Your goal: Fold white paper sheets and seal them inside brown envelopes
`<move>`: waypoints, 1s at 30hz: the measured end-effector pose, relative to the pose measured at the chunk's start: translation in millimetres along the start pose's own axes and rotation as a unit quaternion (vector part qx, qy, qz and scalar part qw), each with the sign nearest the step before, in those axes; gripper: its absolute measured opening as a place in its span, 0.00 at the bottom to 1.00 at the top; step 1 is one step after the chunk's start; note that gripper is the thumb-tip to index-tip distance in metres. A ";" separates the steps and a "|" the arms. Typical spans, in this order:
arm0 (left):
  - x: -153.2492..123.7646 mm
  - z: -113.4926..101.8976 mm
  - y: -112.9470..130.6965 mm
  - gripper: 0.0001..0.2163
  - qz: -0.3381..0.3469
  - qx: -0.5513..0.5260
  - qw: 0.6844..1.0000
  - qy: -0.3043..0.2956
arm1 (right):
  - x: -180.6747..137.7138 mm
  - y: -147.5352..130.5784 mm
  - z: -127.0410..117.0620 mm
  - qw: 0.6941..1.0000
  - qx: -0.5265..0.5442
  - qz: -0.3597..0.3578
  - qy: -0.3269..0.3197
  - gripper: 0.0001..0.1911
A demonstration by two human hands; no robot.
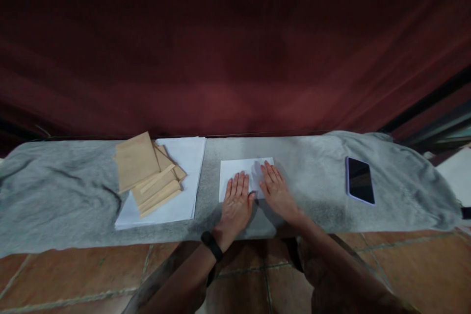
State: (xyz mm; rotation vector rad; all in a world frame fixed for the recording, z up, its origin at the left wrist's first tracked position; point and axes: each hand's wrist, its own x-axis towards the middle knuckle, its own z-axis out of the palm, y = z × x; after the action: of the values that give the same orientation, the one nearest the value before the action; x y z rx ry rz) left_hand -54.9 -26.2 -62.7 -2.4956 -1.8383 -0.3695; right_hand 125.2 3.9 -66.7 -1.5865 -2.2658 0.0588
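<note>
A white sheet of paper (228, 169), which looks folded, lies flat on the grey cloth in front of me. My left hand (236, 204) rests palm down on its lower middle, fingers stretched out and pointing away from me. On the sheet's right side lies my right hand (276, 190), also palm down with its fingers extended. Neither hand grips anything. Parts of the sheet's lower and right edges are hidden under the hands.
A grey cloth (309, 167) covers the long narrow bench. To the left, several brown paper envelopes (138, 164) lie on a stack of white paper (189, 171). A phone (360, 180) lies at the right. Behind hangs a dark red curtain (221, 98); below is a tiled floor (91, 270).
</note>
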 end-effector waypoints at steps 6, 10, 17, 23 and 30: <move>-9.1 10.8 7.0 0.30 0.022 -0.001 1.000 -0.005 | -10.7 -25.4 8.6 0.998 0.026 -0.044 -0.041 0.30; -9.1 10.9 3.1 0.29 0.006 0.003 1.000 -0.002 | -14.6 -19.8 12.1 0.999 0.001 -0.036 -0.021 0.30; -10.2 10.1 -9.0 0.28 -0.023 0.008 1.000 0.018 | -13.7 -10.2 11.4 0.999 -0.047 -0.008 -0.009 0.30; -11.7 7.2 -20.4 0.30 -0.030 0.004 0.999 0.030 | -14.0 -3.8 9.8 0.998 -0.061 0.006 -0.004 0.30; -12.7 2.2 -29.5 0.30 -0.052 0.002 0.998 0.026 | -16.3 5.8 10.2 0.998 -0.060 0.015 0.010 0.32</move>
State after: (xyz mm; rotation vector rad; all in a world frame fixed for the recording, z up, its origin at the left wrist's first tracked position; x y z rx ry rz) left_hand -85.8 -28.8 -71.0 -2.3708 -1.9524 -0.4282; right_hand 131.9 -7.1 -82.1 -1.6736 -2.2681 -0.0883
